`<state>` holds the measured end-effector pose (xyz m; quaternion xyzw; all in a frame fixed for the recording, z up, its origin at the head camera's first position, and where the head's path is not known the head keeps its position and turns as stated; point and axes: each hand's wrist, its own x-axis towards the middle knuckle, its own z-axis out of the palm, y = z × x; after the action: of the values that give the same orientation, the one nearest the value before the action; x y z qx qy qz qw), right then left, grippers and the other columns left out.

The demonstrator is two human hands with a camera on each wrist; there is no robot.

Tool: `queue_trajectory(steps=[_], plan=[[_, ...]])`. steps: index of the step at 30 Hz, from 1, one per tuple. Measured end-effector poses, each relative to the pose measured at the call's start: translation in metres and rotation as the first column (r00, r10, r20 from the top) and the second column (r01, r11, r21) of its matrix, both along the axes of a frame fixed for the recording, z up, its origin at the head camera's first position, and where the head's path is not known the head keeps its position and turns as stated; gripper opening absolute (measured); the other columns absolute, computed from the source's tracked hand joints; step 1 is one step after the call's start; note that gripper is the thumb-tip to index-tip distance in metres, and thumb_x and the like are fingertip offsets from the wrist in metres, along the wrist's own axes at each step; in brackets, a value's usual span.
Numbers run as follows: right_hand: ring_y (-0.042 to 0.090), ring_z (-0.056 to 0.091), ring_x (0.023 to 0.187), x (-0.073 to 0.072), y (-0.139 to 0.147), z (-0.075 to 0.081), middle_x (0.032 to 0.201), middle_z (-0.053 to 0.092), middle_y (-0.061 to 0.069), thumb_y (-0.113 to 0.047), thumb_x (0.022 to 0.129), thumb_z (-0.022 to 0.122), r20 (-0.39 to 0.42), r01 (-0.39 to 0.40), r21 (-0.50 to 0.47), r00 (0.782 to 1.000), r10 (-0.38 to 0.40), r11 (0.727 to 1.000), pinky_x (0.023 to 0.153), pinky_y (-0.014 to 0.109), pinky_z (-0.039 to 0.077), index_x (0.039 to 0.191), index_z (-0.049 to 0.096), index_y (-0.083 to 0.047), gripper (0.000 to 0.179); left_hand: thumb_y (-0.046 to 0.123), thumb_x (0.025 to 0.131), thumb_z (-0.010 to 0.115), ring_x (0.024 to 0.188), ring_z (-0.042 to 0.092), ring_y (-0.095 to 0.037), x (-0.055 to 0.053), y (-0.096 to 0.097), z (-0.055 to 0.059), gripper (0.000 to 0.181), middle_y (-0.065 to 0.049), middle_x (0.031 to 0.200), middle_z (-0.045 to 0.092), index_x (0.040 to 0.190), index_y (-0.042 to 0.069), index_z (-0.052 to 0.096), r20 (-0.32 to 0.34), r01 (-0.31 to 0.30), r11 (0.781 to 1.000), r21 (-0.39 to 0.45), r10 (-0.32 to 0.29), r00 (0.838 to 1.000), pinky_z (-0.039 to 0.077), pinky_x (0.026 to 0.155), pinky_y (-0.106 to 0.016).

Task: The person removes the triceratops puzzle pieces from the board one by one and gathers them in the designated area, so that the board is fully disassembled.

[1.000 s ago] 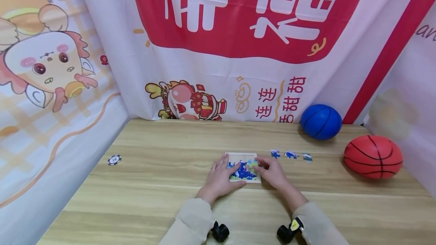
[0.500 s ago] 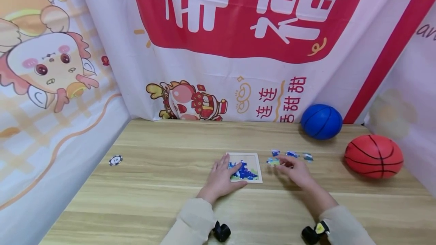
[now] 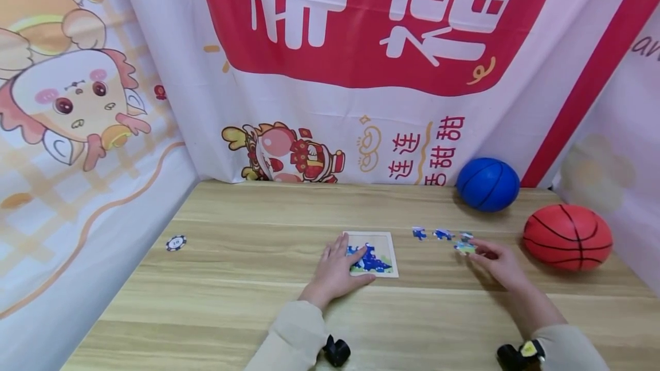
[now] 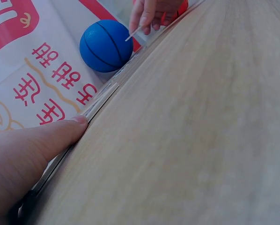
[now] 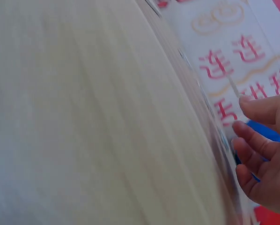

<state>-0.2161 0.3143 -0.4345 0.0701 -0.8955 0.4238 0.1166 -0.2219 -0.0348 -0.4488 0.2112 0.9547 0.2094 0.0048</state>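
Note:
My left hand rests on the left side of a pale-framed puzzle board, its fingers straight and its thumb along the near edge. Part of a blue and green picture fills the board's lower half; the hand hides some of it. To the right, my right hand pinches a green and blue puzzle piece by its edge. In the left wrist view this piece is seen edge-on, raised off the table. Loose puzzle pieces lie in a row behind it, one partly covered by the held piece.
A blue ball sits at the back right of the wooden table, and a red ball is right of my right hand. Far left lies a round chip. A printed curtain hangs along the back edge.
My right hand has lifted a green and blue piece out of the board and carried it right, to the loose pieces. My left hand has stayed on the board.

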Motion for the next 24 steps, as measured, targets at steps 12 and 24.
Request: queue_trajectory(steps=[12, 24], plan=[[0.015, 0.045, 0.074, 0.000, 0.024, -0.006, 0.088, 0.056, 0.011, -0.017, 0.080, 0.062, 0.130, 0.029, 0.112, 0.991, -0.043, 0.993, 0.060, 0.024, 0.040, 0.112, 0.055, 0.003, 0.038, 0.067, 0.073, 0.044, 0.128, 0.004, -0.027, -0.001, -0.001, -0.001, 0.071, -0.016, 0.141, 0.008, 0.131, 0.026, 0.038, -0.004, 0.010, 1.000, 0.006, -0.010, 1.000, 0.004, 0.101, -0.045], [0.008, 0.045, 0.069, 0.001, 0.025, -0.012, 0.092, 0.059, 0.013, -0.011, 0.077, 0.065, 0.045, 0.025, 0.165, 0.998, -0.033, 0.986, 0.058, 0.022, 0.039, 0.105, 0.060, 0.003, 0.032, 0.064, 0.074, 0.046, 0.128, 0.004, -0.027, -0.001, -0.002, 0.002, 0.069, -0.017, 0.141, 0.008, 0.131, 0.026, 0.038, -0.008, 0.012, 1.000, 0.004, -0.012, 1.000, 0.005, 0.100, -0.046]])
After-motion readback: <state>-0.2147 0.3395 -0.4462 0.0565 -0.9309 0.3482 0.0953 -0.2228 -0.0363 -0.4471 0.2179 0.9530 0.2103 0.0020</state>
